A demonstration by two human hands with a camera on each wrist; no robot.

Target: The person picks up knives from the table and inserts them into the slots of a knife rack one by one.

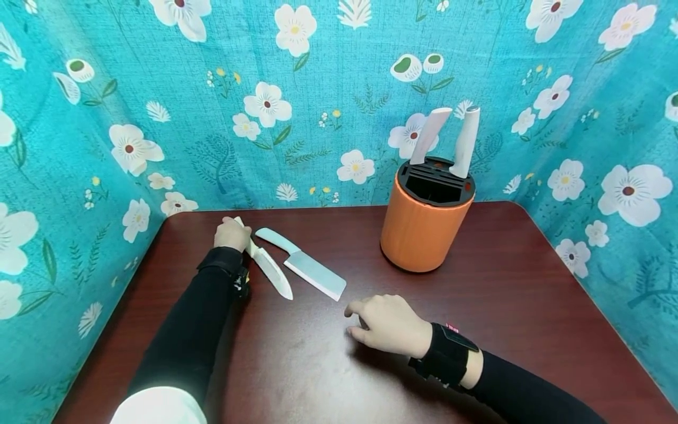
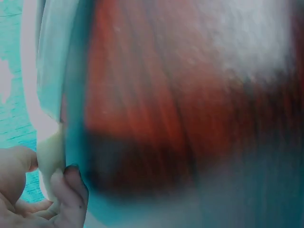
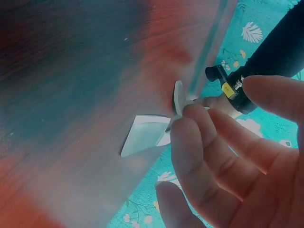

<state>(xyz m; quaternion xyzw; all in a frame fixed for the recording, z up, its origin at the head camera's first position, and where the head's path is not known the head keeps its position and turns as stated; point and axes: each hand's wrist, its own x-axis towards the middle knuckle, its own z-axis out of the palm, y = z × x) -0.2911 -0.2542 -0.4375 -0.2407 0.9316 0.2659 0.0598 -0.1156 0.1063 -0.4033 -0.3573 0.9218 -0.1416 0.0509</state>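
My left hand [image 1: 232,234] grips the pale handle of a kitchen knife [image 1: 272,274] at the table's far left. In the left wrist view, the thumb and fingers close around that handle [image 2: 51,149]. Its blade points toward the near right, close to the tabletop. Just right of it lies a cleaver [image 1: 316,274] with a pale handle, flat on the table; the blade also shows in the right wrist view. My right hand [image 1: 389,324] hovers over the middle of the table, fingers loosely bent and holding nothing. The cleaver's corner is the nearest thing to it.
An orange round knife block [image 1: 421,232] with a black slotted top stands at the back right. Two white handles, one left [image 1: 430,135] and one right [image 1: 466,141], stick up from it. A teal flowered cloth [image 1: 318,147] hangs behind the dark red-brown table [image 1: 296,365].
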